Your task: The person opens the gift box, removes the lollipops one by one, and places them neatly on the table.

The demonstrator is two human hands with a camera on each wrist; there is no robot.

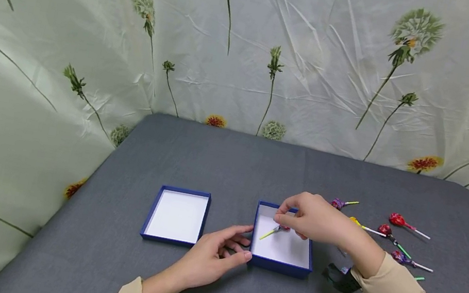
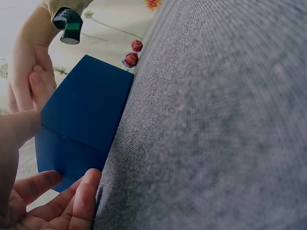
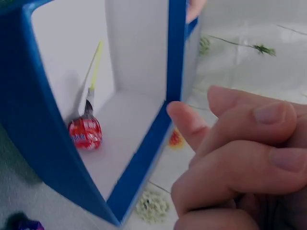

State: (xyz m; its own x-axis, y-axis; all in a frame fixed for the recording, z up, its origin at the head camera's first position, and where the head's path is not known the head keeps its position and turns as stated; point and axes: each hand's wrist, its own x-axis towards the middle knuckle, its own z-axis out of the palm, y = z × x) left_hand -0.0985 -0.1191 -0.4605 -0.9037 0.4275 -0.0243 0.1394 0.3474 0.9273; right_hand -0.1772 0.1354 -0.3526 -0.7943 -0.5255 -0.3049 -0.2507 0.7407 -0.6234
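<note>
A blue box (image 1: 281, 267) with a white inside stands uncovered on the table. In it lies a lollipop (image 3: 85, 134) with a red wrapper and a yellow-green stick. My right hand (image 1: 316, 217) hovers over the box, just above that lollipop, fingers bent and nothing visible between them. In the right wrist view its fingertips are apart from the lollipop. My left hand (image 1: 211, 256) rests against the box's left side, thumb near the front corner and fingers along the wall. The left wrist view shows the box's blue outer walls (image 2: 91, 100) by these fingers.
A shallow blue tray-like lid (image 1: 177, 215), white inside, lies left of the box. Several wrapped lollipops lie to the right, among them a red one (image 1: 397, 219) and a purple one (image 1: 338, 204). Behind the grey table (image 1: 221, 165) hangs a flower-printed sheet (image 1: 228, 77).
</note>
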